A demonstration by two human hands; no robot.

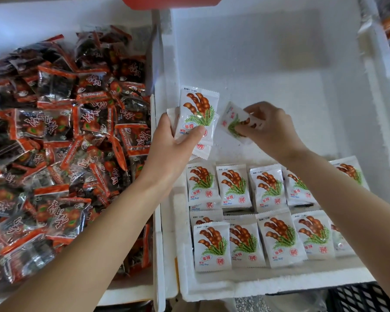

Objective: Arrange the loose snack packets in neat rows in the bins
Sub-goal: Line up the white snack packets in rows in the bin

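**Both hands on tamarind packets above the right bin**

From my feed, the left hand [169, 143] grips a small stack of white tamarind packets [199, 109]. The thumb lies across the face of the top packet and the fingers curl round the stack's left edge. The stack is upright and fanned a little, so the corners of the lower packets show beneath the thumb. Just beside it, the right hand [273, 129] pinches a single tamarind packet [230, 118] between thumb and fingertips. That packet is tilted, its upper end leaning toward the stack; I cannot tell whether the two touch.

Both hands hover over the white foam bin [268, 64], roughly at its middle. Its floor beyond them is bare. At the bin's near end more of the same packets lie face up in two rows: a far row [233, 185] just below the hands, partly hidden by the right forearm, and a near row [279, 237] against the front wall. Some of these packets overlap at the edges.

To the left, a second white bin [54, 16] sits against the first and holds a loose heap of red-and-black packets [61, 136]. A black plastic crate [360, 298] shows at the bottom right corner.
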